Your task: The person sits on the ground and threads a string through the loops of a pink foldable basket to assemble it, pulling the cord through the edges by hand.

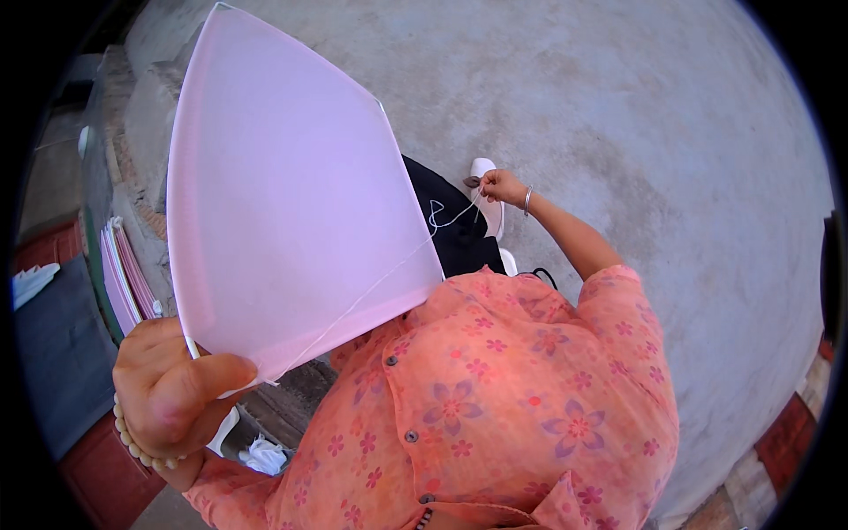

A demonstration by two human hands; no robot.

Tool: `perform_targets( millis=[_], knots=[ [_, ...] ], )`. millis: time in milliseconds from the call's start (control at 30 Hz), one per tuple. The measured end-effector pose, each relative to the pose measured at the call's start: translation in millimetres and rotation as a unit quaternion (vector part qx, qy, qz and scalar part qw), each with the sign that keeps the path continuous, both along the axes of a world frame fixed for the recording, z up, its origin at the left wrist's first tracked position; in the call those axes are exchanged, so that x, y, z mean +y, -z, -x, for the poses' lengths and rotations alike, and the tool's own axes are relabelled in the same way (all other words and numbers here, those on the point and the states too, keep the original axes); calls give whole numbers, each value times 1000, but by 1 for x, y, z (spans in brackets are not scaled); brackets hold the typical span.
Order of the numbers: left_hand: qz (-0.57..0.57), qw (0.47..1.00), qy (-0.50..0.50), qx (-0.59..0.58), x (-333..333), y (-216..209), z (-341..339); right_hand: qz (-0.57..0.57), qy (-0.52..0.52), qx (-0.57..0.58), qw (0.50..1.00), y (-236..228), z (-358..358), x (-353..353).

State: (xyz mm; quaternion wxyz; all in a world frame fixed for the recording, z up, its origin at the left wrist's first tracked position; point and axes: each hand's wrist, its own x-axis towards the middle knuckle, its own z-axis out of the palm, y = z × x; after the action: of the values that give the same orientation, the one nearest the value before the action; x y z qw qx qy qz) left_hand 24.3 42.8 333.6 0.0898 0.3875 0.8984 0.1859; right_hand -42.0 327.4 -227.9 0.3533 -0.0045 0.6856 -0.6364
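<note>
My left hand [172,389], a beaded bracelet at its wrist, is closed on the lower corner of a pale pink fabric panel [283,194]. The cloth is stretched taut over a thin white frame and stands up in front of my body. A white thread [380,278] runs from that corner across the panel, with a loose loop beyond its right edge. Its far end is pinched between the fingers of my right hand [503,187], held out over my lap and wearing a silver bangle.
Several similar pink panels [124,265] stand stacked at the left, beside a dark grey surface [66,344]. White crumpled material [263,455] lies low beside my left arm. A stone ledge [132,159] borders the concrete floor [636,115]. A white shoe [482,168] shows beyond my right hand.
</note>
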Motion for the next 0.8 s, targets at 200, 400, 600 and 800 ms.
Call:
perform_targets(
  millis=[200, 400, 600, 800],
  knots=[
    [6, 1000, 11, 10, 2, 2, 2, -199, 168, 57, 964, 32, 12, 30],
    [1, 1000, 0, -12, 2, 0, 4, -305, 98, 142, 937, 83, -4, 58],
    [26, 999, -23, -11, 4, 3, 6, -392, 78, -13, 917, 82, -15, 63],
    [12, 1000, -16, -7, -2, 1, 11, -433, -97, 56, 895, 143, -8, 63]
  ],
)
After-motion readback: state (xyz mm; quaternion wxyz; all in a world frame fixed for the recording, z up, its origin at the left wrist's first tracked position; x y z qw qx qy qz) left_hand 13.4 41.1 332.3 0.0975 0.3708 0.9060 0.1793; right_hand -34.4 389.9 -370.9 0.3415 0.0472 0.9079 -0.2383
